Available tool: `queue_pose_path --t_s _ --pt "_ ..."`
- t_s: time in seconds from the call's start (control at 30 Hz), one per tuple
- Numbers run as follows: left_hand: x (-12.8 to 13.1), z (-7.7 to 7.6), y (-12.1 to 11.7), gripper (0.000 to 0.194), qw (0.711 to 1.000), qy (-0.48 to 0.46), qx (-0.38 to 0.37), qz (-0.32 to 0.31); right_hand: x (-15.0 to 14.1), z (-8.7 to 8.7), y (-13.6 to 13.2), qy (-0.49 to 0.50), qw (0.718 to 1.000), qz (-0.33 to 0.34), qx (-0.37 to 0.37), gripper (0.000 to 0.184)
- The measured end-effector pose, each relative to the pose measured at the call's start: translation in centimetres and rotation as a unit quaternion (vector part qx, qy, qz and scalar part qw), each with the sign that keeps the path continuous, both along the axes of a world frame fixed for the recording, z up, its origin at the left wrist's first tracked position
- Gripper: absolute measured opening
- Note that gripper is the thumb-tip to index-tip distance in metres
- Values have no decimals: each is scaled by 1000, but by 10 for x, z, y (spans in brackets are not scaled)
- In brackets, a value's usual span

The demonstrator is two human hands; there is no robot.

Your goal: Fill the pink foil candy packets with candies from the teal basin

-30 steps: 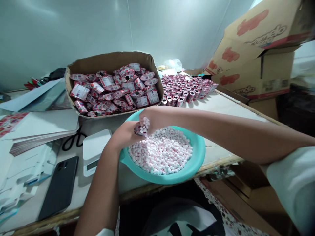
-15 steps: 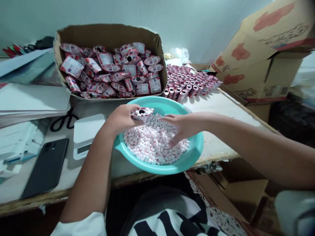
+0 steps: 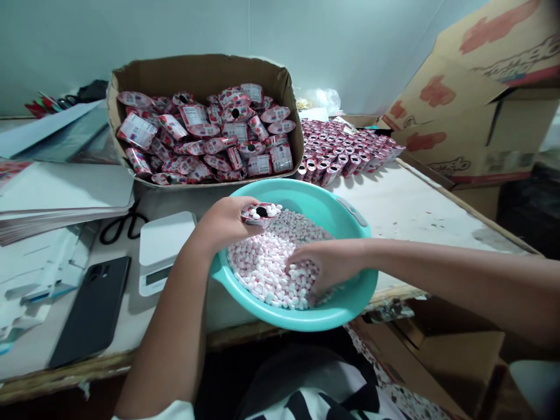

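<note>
Corrugated cardboard box (image 3: pixel 201 73), open-topped, sits beyond both hands, heaped with glossy red-and-white packets (image 3: pixel 205 137). Round turquoise plastic basin (image 3: pixel 350 291) lies under both hands, holding a mound of small oval pink-white candies (image 3: pixel 262 265). Flat white scale (image 3: pixel 164 248) and matte black phone (image 3: pixel 94 309) lie left of the left hand. Right hand (image 3: pixel 328 265) rests palm-down in the candies, fingers curled into the pile. Left hand (image 3: pixel 225 220) grips a small round container (image 3: pixel 261 214) upright over the basin's far-left part, candies showing at its open top.
</note>
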State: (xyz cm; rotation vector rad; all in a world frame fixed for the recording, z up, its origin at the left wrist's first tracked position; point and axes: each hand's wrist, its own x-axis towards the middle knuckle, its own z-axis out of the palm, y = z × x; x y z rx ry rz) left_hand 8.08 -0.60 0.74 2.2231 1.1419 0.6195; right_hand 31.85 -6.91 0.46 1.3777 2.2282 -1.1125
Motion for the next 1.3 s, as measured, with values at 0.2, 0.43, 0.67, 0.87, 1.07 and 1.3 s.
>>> queue_pose_path --t_s 0.2,0.43,0.67,0.87,1.07,1.3 --pt "0 -1 0 37 999 28 14 -12 -16 3 9 -57 995 -79 -11 59" --pt "-1 0 -2 37 999 29 12 -38 -29 57 50 16 986 -19 164 46" --pt "-3 2 -1 22 998 30 10 -62 -59 76 62 12 969 -4 248 41" --pt "-2 1 -1 20 998 11 22 -51 -58 84 47 44 959 -1 279 48" --pt "-2 -3 1 38 999 -32 -2 -13 -6 68 37 -134 943 -42 301 64" --pt "-1 -3 0 38 999 -31 -6 -6 6 -5 -5 -175 973 25 147 96"
